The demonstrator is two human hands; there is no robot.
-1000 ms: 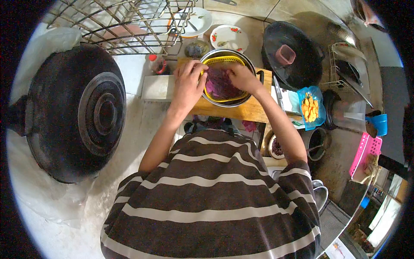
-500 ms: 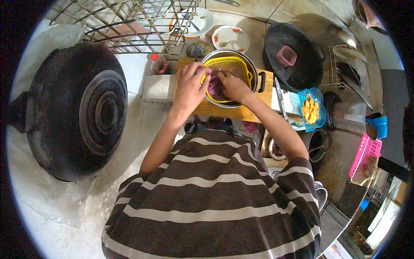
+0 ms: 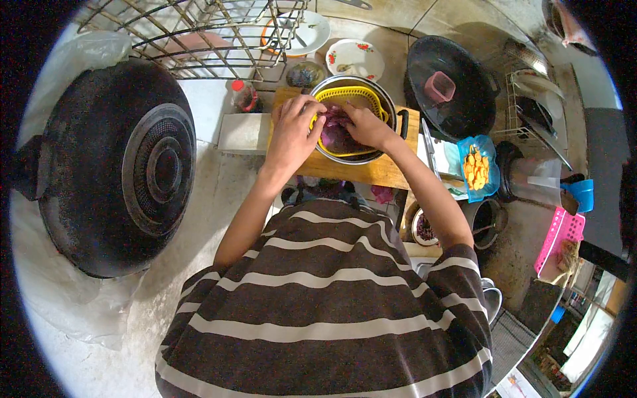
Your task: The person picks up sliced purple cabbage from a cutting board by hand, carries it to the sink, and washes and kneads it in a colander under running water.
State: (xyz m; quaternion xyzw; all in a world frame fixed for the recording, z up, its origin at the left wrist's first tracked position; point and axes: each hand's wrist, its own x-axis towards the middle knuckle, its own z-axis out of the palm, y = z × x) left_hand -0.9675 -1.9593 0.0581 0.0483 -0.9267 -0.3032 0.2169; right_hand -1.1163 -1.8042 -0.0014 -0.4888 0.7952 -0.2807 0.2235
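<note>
A yellow plastic basket (image 3: pixel 361 91) sits inside a metal pot (image 3: pixel 393 111) on a wooden board (image 3: pixel 371 174). Purple, thin-looking pieces (image 3: pixel 330 138) lie in the basket's left half; their exact kind is unclear. My left hand (image 3: pixel 294 127) curls over the basket's left rim, fingers bent around it and thumb on the inner side. Inside the basket, my right hand (image 3: pixel 368 127) reaches in from the right, fingers closed on some of the purple pieces. Its fingertips are partly hidden among them.
A knife (image 3: pixel 430 149) lies right of the board, beside a blue tray (image 3: pixel 492 189) of orange slices. Behind are a black wok (image 3: pixel 458 69) with a pink container, a floral plate (image 3: pixel 355 58) and a wire rack (image 3: pixel 199 40). A large black pan (image 3: pixel 86 172) stands left.
My right hand has shifted slightly to the right and its fingers have moved among the purple pieces. My left hand stays at the basket's left rim.
</note>
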